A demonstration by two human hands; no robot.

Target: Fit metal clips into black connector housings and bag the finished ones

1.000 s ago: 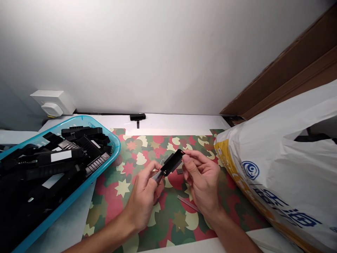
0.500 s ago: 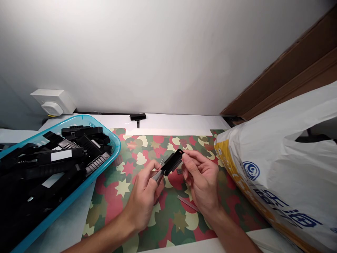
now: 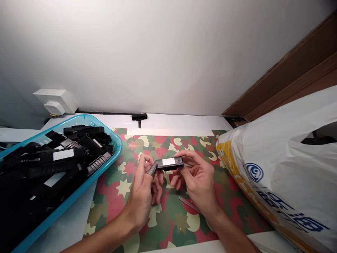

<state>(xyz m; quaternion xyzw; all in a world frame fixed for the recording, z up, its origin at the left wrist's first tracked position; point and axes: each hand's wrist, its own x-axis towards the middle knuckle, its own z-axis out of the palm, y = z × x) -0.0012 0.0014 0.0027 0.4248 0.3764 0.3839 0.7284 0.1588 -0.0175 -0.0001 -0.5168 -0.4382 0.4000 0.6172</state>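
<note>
Above the patterned mat (image 3: pixel 180 221), a small black plastic case (image 3: pixel 160 166) with a white label (image 3: pixel 169 161) is held level between both hands. My left hand (image 3: pixel 142 196) is closed at its left end, where a grey tapered piece (image 3: pixel 152 170) shows between thumb and forefinger; I cannot tell whether it belongs to the case. My right hand (image 3: pixel 197 179) pinches the right end between thumb and forefinger, its other fingers curled below. A thin translucent strip (image 3: pixel 189 204) lies on the mat beside my right wrist.
A blue basket (image 3: pixel 119 146) heaped with black plastic cases (image 3: pixel 65 131) stands at the left. A big white plastic bag (image 3: pixel 279 140) fills the right side. A small black part (image 3: pixel 139 117) lies by the wall, and a white box (image 3: pixel 56 100) sits at the back left.
The case has turned from a slanted pose with its dark hollow side showing to a level one with its white label towards me. Both hands still hold it.
</note>
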